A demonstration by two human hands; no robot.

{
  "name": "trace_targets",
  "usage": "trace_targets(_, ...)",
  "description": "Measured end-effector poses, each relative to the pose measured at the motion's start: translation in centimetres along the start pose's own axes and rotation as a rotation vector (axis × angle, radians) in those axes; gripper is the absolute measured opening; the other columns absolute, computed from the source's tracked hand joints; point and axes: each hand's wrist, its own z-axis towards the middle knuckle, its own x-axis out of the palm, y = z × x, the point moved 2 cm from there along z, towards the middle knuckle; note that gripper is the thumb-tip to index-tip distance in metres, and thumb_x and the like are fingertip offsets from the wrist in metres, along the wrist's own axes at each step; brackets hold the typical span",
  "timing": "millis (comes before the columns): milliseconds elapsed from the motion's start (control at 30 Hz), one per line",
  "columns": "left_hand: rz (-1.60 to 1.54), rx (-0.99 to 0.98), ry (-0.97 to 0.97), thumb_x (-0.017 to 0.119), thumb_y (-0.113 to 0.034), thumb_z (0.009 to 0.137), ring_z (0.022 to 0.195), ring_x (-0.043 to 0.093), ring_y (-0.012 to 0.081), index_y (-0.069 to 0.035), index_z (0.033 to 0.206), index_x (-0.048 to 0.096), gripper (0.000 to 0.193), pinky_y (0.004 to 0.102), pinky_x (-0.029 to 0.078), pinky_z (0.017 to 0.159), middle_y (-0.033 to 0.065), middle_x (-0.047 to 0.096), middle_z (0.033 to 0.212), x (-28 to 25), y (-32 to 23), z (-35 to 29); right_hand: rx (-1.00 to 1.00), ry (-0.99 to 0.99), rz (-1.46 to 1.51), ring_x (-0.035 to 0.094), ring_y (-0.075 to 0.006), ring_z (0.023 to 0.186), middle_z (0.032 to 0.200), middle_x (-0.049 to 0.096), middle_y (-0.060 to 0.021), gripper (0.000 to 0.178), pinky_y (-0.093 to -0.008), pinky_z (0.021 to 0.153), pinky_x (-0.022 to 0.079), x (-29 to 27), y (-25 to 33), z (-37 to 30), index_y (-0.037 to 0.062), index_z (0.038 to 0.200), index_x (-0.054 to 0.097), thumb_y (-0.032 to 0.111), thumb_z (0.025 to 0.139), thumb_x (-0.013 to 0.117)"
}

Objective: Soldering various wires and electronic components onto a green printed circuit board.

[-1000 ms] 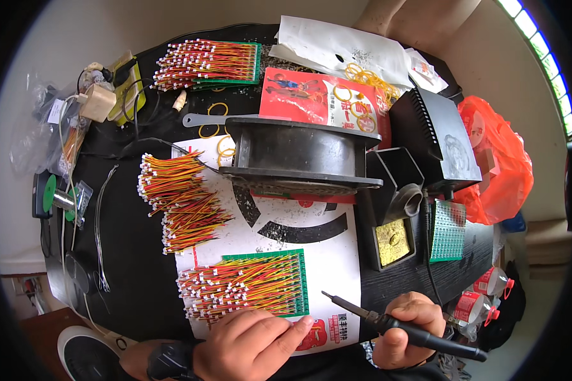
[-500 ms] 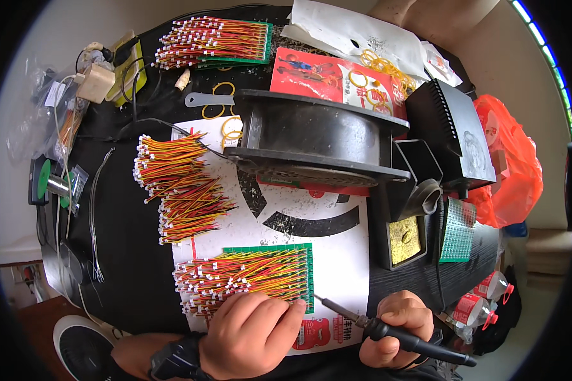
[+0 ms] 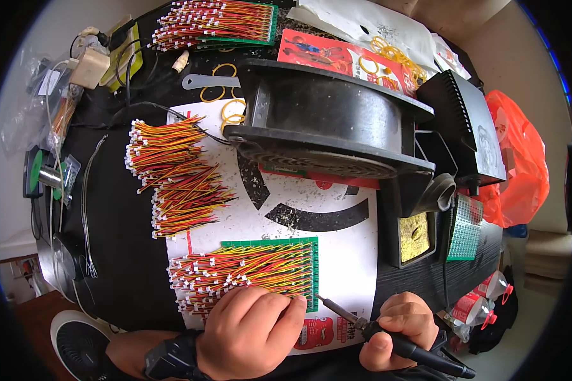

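Observation:
In my right hand [image 3: 405, 330] I hold a black soldering iron [image 3: 388, 340] like a pen, its thin tip pointing up and left. That tip is at the right edge of a green circuit board [image 3: 315, 267], close to my left index fingertip; I cannot tell whether it touches. Rows of red, yellow and black wires [image 3: 248, 263] with white plugs lie across the board, ends at its right edge. My left hand [image 3: 254, 333] is curled over the board's lower part, fingers bent together. What lies between them is hidden.
A large black fan [image 3: 330, 120] stands behind the board. Right of it are a black soldering station [image 3: 461, 127], an iron holder [image 3: 435, 193] and a yellow sponge [image 3: 415, 238]. Loose wire bundles [image 3: 171, 171] lie at left, another wired board [image 3: 216, 25] behind. A solder spool [image 3: 47, 174] stands far left.
The view has shifted slightly, so the bench appears higher. Both hands keep their grip, and the iron's tip is a little nearer the board's right edge.

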Motion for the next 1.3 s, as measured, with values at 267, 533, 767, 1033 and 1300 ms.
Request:
trace_targets(267, -0.020, -0.030, 0.027, 0.073, 0.004, 0.067, 0.065, 0.059, 0.0231, 0.002, 0.092, 0.076, 0.025, 0.0335, 0.049, 0.058, 0.0071, 0.062, 0.079, 0.1, 0.2, 0.0, -0.017, 0.023, -0.034, 0.049, -0.0130, 0.046, 0.058, 0.052, -0.0052, 0.028, -0.0257, 0.043, 0.041, 0.3, -0.2, 0.3, 0.0003, 0.083, 0.056, 0.019, 0.081, 0.077)
trace_targets(533, 0.012, -0.022, 0.040, 0.073, 0.004, 0.066, 0.065, 0.058, 0.0230, 0.002, 0.094, 0.076, 0.028, 0.0335, 0.048, 0.058, 0.0069, 0.061, 0.080, -0.3, -0.5, 0.7, -0.012, 0.051, -0.067, 0.049, -0.0136, 0.045, 0.057, 0.053, -0.0053, 0.029, -0.0262, 0.042, 0.041, 0.0, 0.2, 0.6, 0.0006, 0.081, 0.056, 0.021, 0.081, 0.077)
trace_targets(767, -0.004, -0.019, 0.045, 0.073, 0.005, 0.064, 0.065, 0.057, 0.0233, 0.002, 0.093, 0.076, 0.029, 0.0332, 0.048, 0.058, 0.0073, 0.061, 0.080, -0.2, -0.2, 0.7, -0.001, 0.032, -0.054, 0.049, -0.0137, 0.045, 0.057, 0.053, -0.0051, 0.029, -0.0265, 0.043, 0.042, 0.3, 0.0, 0.3, 0.0007, 0.082, 0.057, 0.022, 0.081, 0.077)
trace_targets(1033, -0.014, -0.029, 0.047, 0.073, 0.005, 0.064, 0.065, 0.057, 0.0232, 0.003, 0.093, 0.076, 0.029, 0.0334, 0.048, 0.058, 0.0074, 0.061, 0.079, -0.2, -0.3, 0.9, 0.045, 0.104, -0.081, 0.051, -0.0134, 0.048, 0.060, 0.054, -0.0049, 0.031, -0.0257, 0.046, 0.043, -0.4, 0.6, 1.3, 0.0010, 0.087, 0.057, 0.024, 0.084, 0.077)
trace_targets(1300, -0.006, -0.044, 0.062, 0.074, 0.005, 0.066, 0.068, 0.058, 0.0238, 0.002, 0.094, 0.077, 0.028, 0.0338, 0.049, 0.060, 0.0073, 0.062, 0.080, -0.4, -0.4, 0.7, 0.011, 0.159, 0.097, 0.051, -0.0207, 0.050, 0.070, 0.058, -0.0144, 0.020, -0.0335, 0.049, 0.041, 0.2, 1.2, 2.8, -0.0045, 0.091, 0.058, 0.004, 0.084, 0.075)
